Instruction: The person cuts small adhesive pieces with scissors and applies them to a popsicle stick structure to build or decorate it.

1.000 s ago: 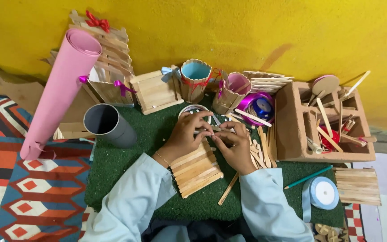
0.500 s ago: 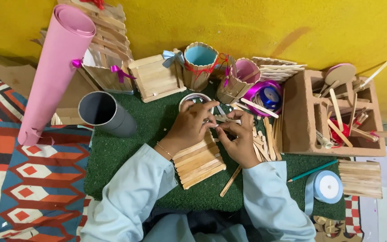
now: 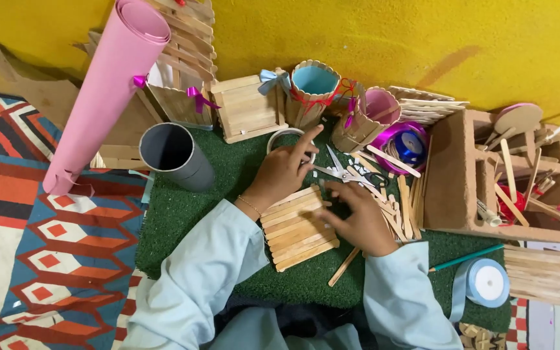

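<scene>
Two hands are pressed flat on the stick panel (image 3: 298, 227) lying on the green mat (image 3: 183, 220), left hand (image 3: 283, 172) at its upper edge, right hand (image 3: 361, 217) beside it, neither grip pinching anything; uneven pressure could shift sticks apart.

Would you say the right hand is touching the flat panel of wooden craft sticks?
Touching. The head view shows the right hand with its fingers lying across the right edge of the stick panel, no gap between them.
</scene>
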